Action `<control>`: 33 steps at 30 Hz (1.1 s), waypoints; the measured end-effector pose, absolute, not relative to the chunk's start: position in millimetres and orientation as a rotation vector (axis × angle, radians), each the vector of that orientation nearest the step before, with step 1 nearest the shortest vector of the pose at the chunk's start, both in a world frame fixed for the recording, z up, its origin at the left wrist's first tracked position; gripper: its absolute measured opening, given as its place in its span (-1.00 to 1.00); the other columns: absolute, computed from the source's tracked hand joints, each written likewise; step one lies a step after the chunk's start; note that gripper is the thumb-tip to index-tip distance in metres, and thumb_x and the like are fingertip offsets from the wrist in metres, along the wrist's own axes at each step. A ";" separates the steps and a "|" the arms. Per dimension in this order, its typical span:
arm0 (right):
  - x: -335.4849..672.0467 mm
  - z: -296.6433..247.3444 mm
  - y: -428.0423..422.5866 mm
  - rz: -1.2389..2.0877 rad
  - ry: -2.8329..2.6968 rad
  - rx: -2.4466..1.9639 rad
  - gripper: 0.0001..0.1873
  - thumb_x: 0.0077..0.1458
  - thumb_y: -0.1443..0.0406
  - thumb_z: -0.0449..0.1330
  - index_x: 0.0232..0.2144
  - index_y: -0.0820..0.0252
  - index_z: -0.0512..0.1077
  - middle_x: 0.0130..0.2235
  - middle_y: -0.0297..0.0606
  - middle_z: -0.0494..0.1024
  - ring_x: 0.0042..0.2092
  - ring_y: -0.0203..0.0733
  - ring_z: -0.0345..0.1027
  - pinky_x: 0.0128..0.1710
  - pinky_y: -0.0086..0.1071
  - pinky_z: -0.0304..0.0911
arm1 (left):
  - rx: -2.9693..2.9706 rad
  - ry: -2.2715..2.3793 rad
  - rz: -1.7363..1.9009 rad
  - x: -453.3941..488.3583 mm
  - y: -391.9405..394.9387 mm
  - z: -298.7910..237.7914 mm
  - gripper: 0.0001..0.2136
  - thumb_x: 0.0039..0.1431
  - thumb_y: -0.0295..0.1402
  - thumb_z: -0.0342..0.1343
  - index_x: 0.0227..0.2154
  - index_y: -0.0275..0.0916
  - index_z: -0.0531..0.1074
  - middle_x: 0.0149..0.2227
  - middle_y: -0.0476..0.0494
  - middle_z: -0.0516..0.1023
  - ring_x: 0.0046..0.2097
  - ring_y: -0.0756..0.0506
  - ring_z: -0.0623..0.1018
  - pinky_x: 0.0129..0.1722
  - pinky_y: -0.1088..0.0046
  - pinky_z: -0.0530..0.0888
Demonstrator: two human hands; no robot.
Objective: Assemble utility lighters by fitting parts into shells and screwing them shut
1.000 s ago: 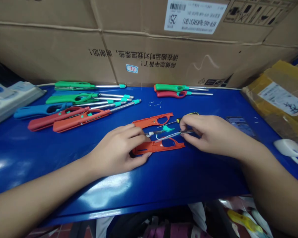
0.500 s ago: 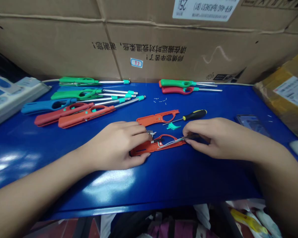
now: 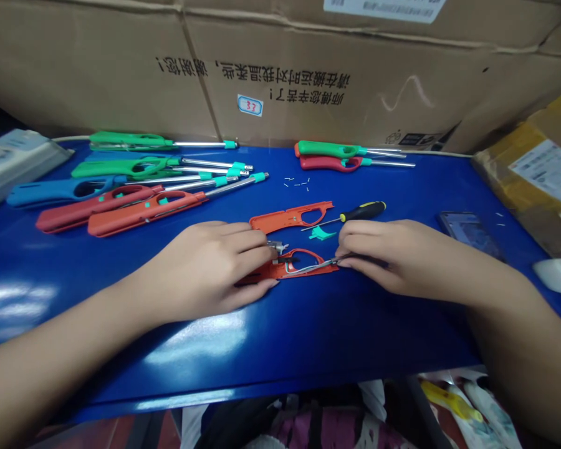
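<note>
My left hand (image 3: pixel 219 265) is closed round the left end of an orange lighter shell half (image 3: pixel 287 269), lying open side up on the table. A silvery part (image 3: pixel 275 247) shows beside its fingertips, and a thin white wire (image 3: pixel 303 269) runs along the shell. At the shell's right end, my right hand (image 3: pixel 378 255) pinches a slim dark tool (image 3: pixel 362 255), perhaps tweezers, its tip by the wire. Just behind lie the matching orange shell half (image 3: pixel 290 218), a teal trigger piece (image 3: pixel 321 234) and a screwdriver (image 3: pixel 364 212) with a black and yellow handle.
Several long-necked lighters (image 3: pixel 144 209) lie at the left of the blue table (image 3: pixel 262 349); two more (image 3: pixel 330 149) are at the back. Small white bits (image 3: pixel 302 183) are scattered near them. A phone (image 3: pixel 467 231) lies right. Cardboard boxes (image 3: pixel 271 56) border the back and right.
The view has shifted a little, so most things appear farther left and slightly higher. Both hands keep their grips, and the shell half still lies between them.
</note>
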State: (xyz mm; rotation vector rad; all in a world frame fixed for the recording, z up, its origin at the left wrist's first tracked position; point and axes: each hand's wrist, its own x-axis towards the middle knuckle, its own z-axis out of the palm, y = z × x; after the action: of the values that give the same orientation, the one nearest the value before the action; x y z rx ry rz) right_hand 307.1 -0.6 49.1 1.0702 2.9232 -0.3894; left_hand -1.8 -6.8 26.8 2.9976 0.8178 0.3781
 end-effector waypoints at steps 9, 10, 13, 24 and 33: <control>308.4 44.1 0.1 -0.331 2.984 0.980 -0.73 0.42 0.24 0.01 -0.11 0.09 0.51 -0.13 -0.26 0.59 -0.18 -0.18 0.47 -0.23 -0.32 0.22 | 2.986 0.876 0.400 -0.8 -7.3 24.8 -0.73 0.39 -0.19 0.02 -0.13 -0.22 0.55 -0.21 -0.15 0.61 -0.22 -0.17 0.59 -0.25 0.29 0.47; 308.0 43.9 0.0 -0.339 2.978 0.979 -0.74 0.42 0.22 0.01 -0.11 0.09 0.50 -0.14 -0.27 0.59 -0.19 -0.19 0.46 -0.24 -0.32 0.22 | 2.984 0.882 0.396 -0.8 -7.1 24.8 -0.73 0.39 -0.19 0.02 -0.13 -0.22 0.55 -0.21 -0.15 0.61 -0.22 -0.17 0.59 -0.25 0.29 0.47; 306.1 43.2 -0.7 -0.353 2.956 0.992 -0.75 0.42 0.21 0.01 -0.16 0.11 0.47 -0.20 -0.29 0.57 -0.24 -0.21 0.43 -0.26 -0.32 0.20 | 2.975 0.884 0.381 -0.6 -6.8 24.6 -0.73 0.39 -0.19 0.02 -0.15 -0.22 0.54 -0.22 -0.14 0.60 -0.22 -0.16 0.59 -0.26 0.29 0.46; 304.0 40.6 -2.3 -0.285 2.980 0.991 -0.76 0.42 0.25 0.01 -0.19 0.10 0.48 -0.21 -0.32 0.56 -0.25 -0.21 0.42 -0.29 -0.32 0.16 | 2.944 0.886 0.376 -0.4 -7.3 25.3 -0.74 0.38 -0.20 0.03 -0.13 -0.23 0.54 -0.23 -0.13 0.59 -0.23 -0.17 0.58 -0.28 0.28 0.46; 294.2 39.0 -3.4 -0.431 3.042 1.241 -0.83 0.35 0.25 0.13 -0.25 0.12 0.51 -0.22 -0.32 0.58 -0.17 -0.20 0.45 -0.22 -0.33 0.21 | 2.906 0.903 0.381 -1.1 -7.7 23.2 -0.77 0.36 -0.22 0.06 -0.13 -0.22 0.52 -0.20 -0.11 0.58 -0.22 -0.15 0.57 -0.26 0.30 0.45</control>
State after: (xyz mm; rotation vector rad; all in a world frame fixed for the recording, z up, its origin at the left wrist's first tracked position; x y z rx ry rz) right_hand 294.2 -3.4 39.0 1.2405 3.0421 -0.4312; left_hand -1.1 -7.7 23.2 2.9065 0.9025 0.3808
